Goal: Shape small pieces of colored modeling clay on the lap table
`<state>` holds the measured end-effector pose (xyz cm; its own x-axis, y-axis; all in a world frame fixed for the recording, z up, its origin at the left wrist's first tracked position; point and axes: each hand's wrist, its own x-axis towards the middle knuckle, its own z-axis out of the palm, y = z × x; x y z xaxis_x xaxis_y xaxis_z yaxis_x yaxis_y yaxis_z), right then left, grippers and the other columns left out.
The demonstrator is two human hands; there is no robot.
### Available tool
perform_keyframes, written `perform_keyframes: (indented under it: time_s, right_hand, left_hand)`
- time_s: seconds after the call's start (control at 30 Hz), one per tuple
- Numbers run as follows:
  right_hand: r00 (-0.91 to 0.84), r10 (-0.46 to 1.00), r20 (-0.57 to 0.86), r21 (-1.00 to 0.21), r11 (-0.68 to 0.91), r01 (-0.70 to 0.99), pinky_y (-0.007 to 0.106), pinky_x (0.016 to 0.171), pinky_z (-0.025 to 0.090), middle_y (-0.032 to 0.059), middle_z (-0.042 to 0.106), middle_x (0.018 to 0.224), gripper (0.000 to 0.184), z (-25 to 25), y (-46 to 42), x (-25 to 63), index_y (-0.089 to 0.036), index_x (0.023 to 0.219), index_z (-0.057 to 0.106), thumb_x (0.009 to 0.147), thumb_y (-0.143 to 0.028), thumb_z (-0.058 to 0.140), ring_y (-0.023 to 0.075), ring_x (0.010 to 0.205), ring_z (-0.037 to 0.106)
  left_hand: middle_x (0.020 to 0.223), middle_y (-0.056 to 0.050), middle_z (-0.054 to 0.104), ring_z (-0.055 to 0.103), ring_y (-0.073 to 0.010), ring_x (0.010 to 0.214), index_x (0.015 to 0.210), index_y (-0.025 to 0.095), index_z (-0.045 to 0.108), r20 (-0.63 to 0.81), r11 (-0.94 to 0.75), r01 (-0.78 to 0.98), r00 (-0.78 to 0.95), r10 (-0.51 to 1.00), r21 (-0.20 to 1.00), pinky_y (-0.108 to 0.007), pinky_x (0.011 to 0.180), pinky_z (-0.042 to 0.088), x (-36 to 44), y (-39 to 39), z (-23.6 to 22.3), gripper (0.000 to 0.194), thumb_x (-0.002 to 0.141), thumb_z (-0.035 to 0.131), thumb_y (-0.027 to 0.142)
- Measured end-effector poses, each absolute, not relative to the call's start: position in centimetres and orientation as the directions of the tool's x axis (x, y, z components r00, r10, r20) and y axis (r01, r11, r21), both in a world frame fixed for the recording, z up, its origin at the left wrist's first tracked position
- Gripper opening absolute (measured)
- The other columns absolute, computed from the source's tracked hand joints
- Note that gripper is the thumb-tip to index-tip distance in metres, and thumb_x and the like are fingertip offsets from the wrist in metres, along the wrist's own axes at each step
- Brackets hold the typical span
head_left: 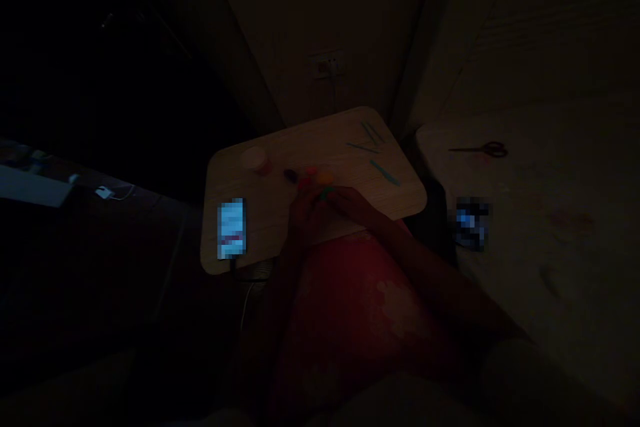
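Note:
The room is very dark. My left hand (303, 213) and my right hand (350, 203) meet over the near edge of a small light wooden lap table (280, 227). Their fingers are pressed together around a small green piece (326, 194) held between them. Just beyond the hands lie small lumps of coloured clay (313, 175): dark purple, red and orange. A small round tub (254, 158) stands to the left of the lumps.
A lit phone (231, 227) lies on the table's near left part, with a cable running off the edge. Several thin teal tools (384, 172) lie at the table's far right. Scissors (484, 149) rest on the bed to the right. A wall socket (327, 67) is behind.

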<state>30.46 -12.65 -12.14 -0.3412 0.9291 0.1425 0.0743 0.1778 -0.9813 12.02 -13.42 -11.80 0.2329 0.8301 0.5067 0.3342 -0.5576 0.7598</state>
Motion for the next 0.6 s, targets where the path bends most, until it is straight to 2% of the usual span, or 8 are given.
perform_keyframes:
  time_s: [0.13, 0.3, 0.4, 0.6]
  right_hand:
    - [-0.34, 0.922, 0.183, -0.97, 0.226, 0.088, 0.031, 0.078, 0.048, 0.0044, 0.066, 0.087, 0.049, -12.48, -12.52, 30.44, -0.018, 0.092, 0.068, 0.1, -0.062, 0.046, 0.0172, 0.079, 0.057]
    - [-0.37, 0.894, 0.252, -0.932, 0.327, 0.156, 0.035, 0.089, 0.05, 0.0074, 0.073, 0.098, 0.049, -12.56, -12.52, 30.44, -0.019, 0.1, 0.07, 0.103, -0.059, 0.042, 0.0211, 0.091, 0.063]
    - [-0.408, 0.874, 0.264, -0.917, 0.358, 0.176, 0.036, 0.092, 0.051, 0.0084, 0.074, 0.101, 0.045, -12.62, -12.71, 30.51, -0.019, 0.104, 0.071, 0.106, -0.051, 0.039, 0.0216, 0.093, 0.065]
    - [-0.427, 0.863, 0.268, -0.925, 0.355, 0.136, 0.036, 0.089, 0.051, 0.0062, 0.074, 0.096, 0.027, -12.87, -12.8, 30.72, -0.019, 0.096, 0.07, 0.098, -0.033, 0.047, 0.0215, 0.089, 0.065]
  left_hand:
    - [0.117, -0.012, 0.077, 0.069, -0.0268, 0.118, 0.108, 0.02, 0.078, 0.486, -0.526, 0.312, 0.201, 0.85, 0.791, -0.049, 0.11, 0.051, 12.06, -13.35, -11.63, 0.04, 0.102, 0.053, 0.05]
    - [0.1, -0.008, 0.079, 0.073, -0.0239, 0.099, 0.094, 0.021, 0.079, 0.476, -0.499, 0.304, 0.151, 0.866, 0.812, -0.044, 0.095, 0.058, 12.03, -13.17, -11.5, 0.031, 0.094, 0.067, 0.049]
    - [0.092, -0.007, 0.078, 0.073, -0.0219, 0.089, 0.087, 0.021, 0.079, 0.455, -0.479, 0.293, 0.15, 0.878, 0.828, -0.04, 0.085, 0.059, 12.06, -13.06, -11.46, 0.028, 0.091, 0.071, 0.048]
    - [0.09, -0.006, 0.078, 0.072, -0.0211, 0.086, 0.084, 0.02, 0.077, 0.406, -0.428, 0.279, 0.135, 0.904, 0.86, -0.037, 0.081, 0.059, 12.33, -13.32, -11.48, 0.026, 0.082, 0.08, 0.046]
